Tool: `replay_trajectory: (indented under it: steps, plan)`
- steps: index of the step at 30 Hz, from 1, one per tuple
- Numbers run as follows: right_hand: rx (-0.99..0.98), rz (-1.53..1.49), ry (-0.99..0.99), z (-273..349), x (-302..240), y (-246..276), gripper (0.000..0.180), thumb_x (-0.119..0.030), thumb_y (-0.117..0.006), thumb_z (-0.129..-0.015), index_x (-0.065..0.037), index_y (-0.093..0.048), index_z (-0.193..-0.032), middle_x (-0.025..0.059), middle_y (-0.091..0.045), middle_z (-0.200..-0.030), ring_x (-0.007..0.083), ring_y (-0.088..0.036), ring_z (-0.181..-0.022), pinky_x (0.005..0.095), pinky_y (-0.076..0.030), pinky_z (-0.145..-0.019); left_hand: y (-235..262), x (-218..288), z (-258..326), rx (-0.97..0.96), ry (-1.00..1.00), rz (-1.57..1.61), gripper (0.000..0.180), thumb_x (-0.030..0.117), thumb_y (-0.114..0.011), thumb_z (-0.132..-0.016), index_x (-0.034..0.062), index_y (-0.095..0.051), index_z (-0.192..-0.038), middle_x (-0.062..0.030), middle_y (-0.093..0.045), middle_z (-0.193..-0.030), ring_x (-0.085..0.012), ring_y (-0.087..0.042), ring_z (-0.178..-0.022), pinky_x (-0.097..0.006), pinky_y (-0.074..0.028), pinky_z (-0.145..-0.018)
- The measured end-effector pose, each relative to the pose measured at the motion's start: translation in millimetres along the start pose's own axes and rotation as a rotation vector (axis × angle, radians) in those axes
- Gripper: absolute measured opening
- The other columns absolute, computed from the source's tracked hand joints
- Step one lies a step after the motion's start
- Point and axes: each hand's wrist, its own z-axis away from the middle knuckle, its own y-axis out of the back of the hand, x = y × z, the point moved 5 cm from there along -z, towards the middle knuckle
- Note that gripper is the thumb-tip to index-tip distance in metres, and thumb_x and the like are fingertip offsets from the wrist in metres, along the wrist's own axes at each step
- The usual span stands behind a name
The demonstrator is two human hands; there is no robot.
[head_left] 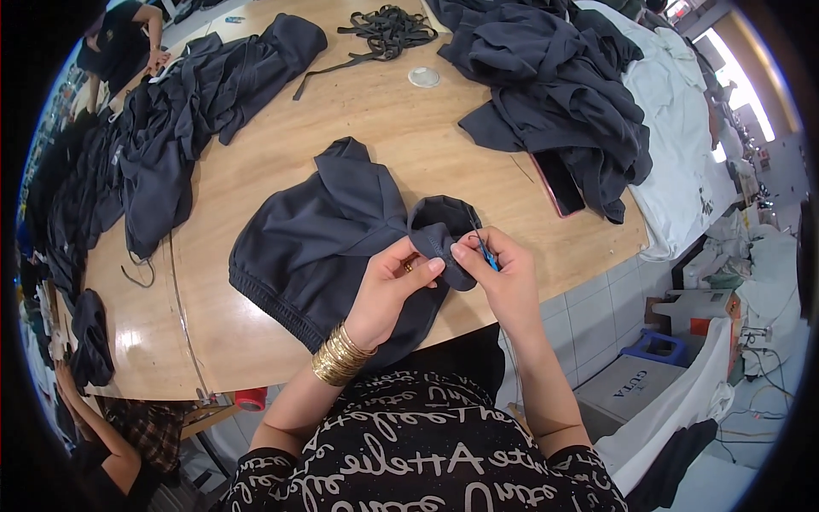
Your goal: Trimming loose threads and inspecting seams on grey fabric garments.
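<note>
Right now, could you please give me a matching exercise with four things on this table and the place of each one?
Things:
1. snips
2. round clear lid
3. dark straps
4. flat dark phone

Places:
A. under the right garment pile's edge
B. in the right hand
C. table's far edge
D. bare wood between the piles

Pairs: 1-B, 2-D, 3-C, 4-A

Left hand (394,286) and right hand (503,277) close together, apparently pinching.

Heaped dark garments (554,77) on wooden table (256,333); black straps (386,30); round clear lid (424,77); blue stool (653,348)
</note>
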Motion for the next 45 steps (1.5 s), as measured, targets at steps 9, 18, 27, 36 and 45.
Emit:
replay_trajectory:
  steps: [9,18,27,36,45]
  plan:
    - [0.107,0.058,0.208,3.3,-9.4,3.3,0.023,-0.018,-0.068,-0.08,-0.002,-0.057,-0.091,0.0007,-0.056,-0.071,0.0053,-0.047,-0.061,0.0201,-0.039,-0.056,-1.6,0.4,-0.5,-0.004,0.001,0.06,0.021,0.009,-0.061,-0.084,0.0031,-0.06,-0.105,0.0033,-0.057,-0.083,-0.0038,-0.048,-0.073,-0.019,-0.042,-0.07]
    - [0.174,0.727,0.504,28.7,-27.0,3.3,0.028,-0.026,-0.072,-0.073,-0.006,-0.058,-0.087,0.0035,-0.06,-0.073,0.0172,-0.058,-0.058,0.0272,-0.043,-0.05,-2.8,3.7,1.9,0.055,-0.069,0.072,0.022,0.008,-0.06,-0.085,0.0016,-0.059,-0.105,0.0013,-0.06,-0.089,-0.0038,-0.05,-0.076,-0.02,-0.044,-0.072]
    - [0.212,0.823,0.593,28.9,-24.0,2.9,0.028,-0.027,-0.072,-0.072,-0.007,-0.057,-0.087,0.0042,-0.059,-0.071,0.0197,-0.056,-0.057,0.0286,-0.042,-0.05,-2.7,3.2,2.1,0.08,-0.095,0.036,0.02,0.007,-0.061,-0.084,0.0014,-0.06,-0.103,0.0018,-0.06,-0.086,-0.0035,-0.049,-0.075,-0.019,-0.042,-0.07]
    - [0.228,0.871,0.614,28.4,-26.5,4.7,0.027,-0.025,-0.072,-0.072,-0.006,-0.058,-0.085,0.0046,-0.059,-0.069,0.0195,-0.056,-0.057,0.0286,-0.041,-0.05,-3.8,2.8,1.9,0.088,-0.113,0.022,0.021,0.005,-0.062,-0.083,0.0012,-0.06,-0.104,0.0022,-0.06,-0.086,-0.003,-0.049,-0.075,-0.019,-0.042,-0.07]
    - [0.205,0.837,0.607,26.1,-24.7,6.8,0.024,-0.024,-0.072,-0.072,-0.007,-0.058,-0.084,0.0044,-0.058,-0.068,0.0193,-0.056,-0.056,0.0284,-0.041,-0.049,-5.2,2.7,2.2,0.1,-0.101,0.027,0.019,0.005,-0.062,-0.083,0.0014,-0.06,-0.102,0.0023,-0.06,-0.086,-0.0026,-0.049,-0.076,-0.018,-0.041,-0.07]
